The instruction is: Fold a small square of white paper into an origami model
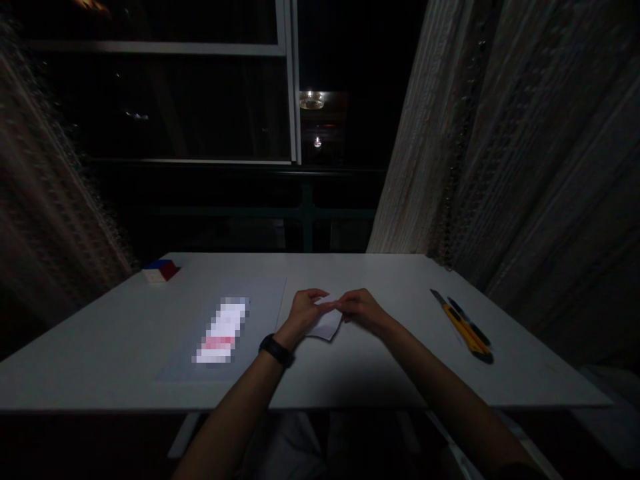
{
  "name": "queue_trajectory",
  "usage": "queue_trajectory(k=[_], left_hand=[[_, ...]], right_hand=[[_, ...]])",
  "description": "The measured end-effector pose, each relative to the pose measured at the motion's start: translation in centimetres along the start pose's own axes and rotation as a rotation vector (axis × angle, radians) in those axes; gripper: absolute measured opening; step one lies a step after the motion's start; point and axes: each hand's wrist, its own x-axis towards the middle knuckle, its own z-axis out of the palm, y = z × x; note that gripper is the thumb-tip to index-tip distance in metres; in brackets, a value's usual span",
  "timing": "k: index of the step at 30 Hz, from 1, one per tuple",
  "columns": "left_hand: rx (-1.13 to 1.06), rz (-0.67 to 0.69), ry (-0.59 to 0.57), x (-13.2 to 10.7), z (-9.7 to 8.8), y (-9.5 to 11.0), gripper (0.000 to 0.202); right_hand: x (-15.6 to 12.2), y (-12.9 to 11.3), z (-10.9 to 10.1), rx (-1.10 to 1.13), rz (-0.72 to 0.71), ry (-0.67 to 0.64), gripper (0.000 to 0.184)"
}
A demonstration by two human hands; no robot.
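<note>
A small piece of white paper (327, 326) is held up between my two hands, a little above the white table. My left hand (306, 311) pinches it from the left, with the thumb stretched along its upper part. From the right, the fingertips of my right hand (363, 309) grip the paper's upper right edge. The thumbs and fingertips almost meet there. Dim light hides any fine creases in the paper. A dark watch (277, 351) is strapped round my left wrist.
On the white table (340, 267), a large sheet of paper (267, 320) lies left under a lit, blurred-out phone (223, 331). A colour puzzle cube (160, 270) sits far left. At right lie a yellow utility knife (465, 330) and a dark pen (461, 309). Curtains flank a dark window.
</note>
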Motion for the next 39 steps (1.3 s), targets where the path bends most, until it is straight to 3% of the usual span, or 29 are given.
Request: queue_trajectory(k=[5, 15, 19, 24, 31, 39], left_hand=[[-0.063, 0.022, -0.169, -0.3, 0.0, -0.3, 0.057], [-0.014, 0.068, -0.245, -0.2, -0.2, -0.4, 0.052], [0.005, 0.083, -0.221, -0.2, -0.1, -0.5, 0.052], [0.007, 0.05, -0.229, -0.2, 0.0, -0.3, 0.053], [-0.021, 0.048, -0.221, -0.1, 0.1, -0.6, 0.039], [0.002, 0.086, -0.122, 0.1, 0.1, -0.4, 0.027]], right_hand=[[0.2, 0.1, 0.6, -0.044, -0.136, 0.117, 0.031], [1.0, 1.2, 0.4, -0.098, -0.168, 0.16, 0.028], [1.2, 1.5, 0.4, -0.149, -0.175, 0.201, 0.029], [0.8, 0.9, 0.3, -0.199, -0.209, 0.129, 0.028], [1.1, 1.3, -0.1, -0.337, -0.199, 0.264, 0.025], [1.2, 1.7, -0.1, -0.122, -0.086, 0.149, 0.034]])
